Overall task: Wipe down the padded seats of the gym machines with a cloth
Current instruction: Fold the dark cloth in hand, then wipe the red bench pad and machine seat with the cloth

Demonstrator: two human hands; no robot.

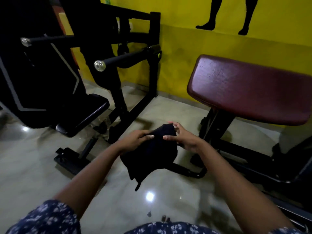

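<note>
Well to the left of the left grip [134, 141] and above it stands a black machine [42, 65], its back panel smooth and edged with a grey angular stripe. Its black seat [91, 112] is a flat padded slab with rounded corners and a dull sheen. Above the left grip, a matte black handle bar [128, 56] juts out and ends in a rounded chrome cap [100, 65].

The left grip curls round the upper left edge of a dark cloth [152, 156], with the thumb laid over the top. The cloth is soft, limp and crumpled. It hangs between and below both grips, above the glossy pale floor [33, 166]. The right grip [184, 137] pinches the cloth's upper right edge, thumb in front and fingers bent behind.

Up and right of the right grip sits a maroon pad [249, 92], a broad rounded rectangle of worn, faintly cracked vinyl, tilted on a black steel frame [217, 125]. Behind it the wall [194, 48] is flat yellow and bears black silhouette legs [212, 14].
</note>
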